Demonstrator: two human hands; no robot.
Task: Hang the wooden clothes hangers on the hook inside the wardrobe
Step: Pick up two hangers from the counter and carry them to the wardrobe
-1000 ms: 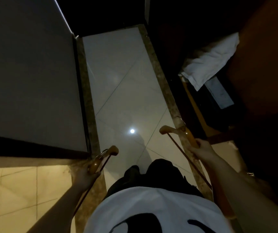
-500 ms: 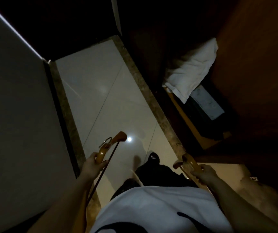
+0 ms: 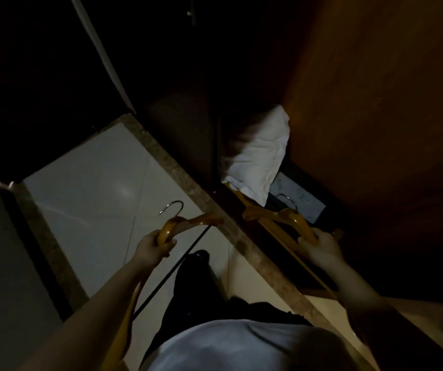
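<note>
Two wooden hangers on the go here, one per hand, all seen from the head view.

The left hand is curling its grip tight round one shoulder end of the left hanger. That's leaving the wire hook sticking up free, and I'm guessing it's on purpose, so it can catch on something. This hanger is hovering over the glossy pale floor, near the speckled stone border running along the floor's right edge.

The right hand is doing the same thing, with its grip closed round the arm of the right hanger. This one is already poking past the border into the wardrobe, probably lining up for the hang.

Both hangers are looking like shiny amber varnished wood with rounded, curved shoulders. The left one is carrying a thin dark crossbar.

A crumpled white cloth, soft-looking, is lying low down inside the wardrobe, against its reddish-brown wood panel.

The wardrobe's own hook isn't showing anywhere. It's too dark in there, so I can't tell where it is.
</note>
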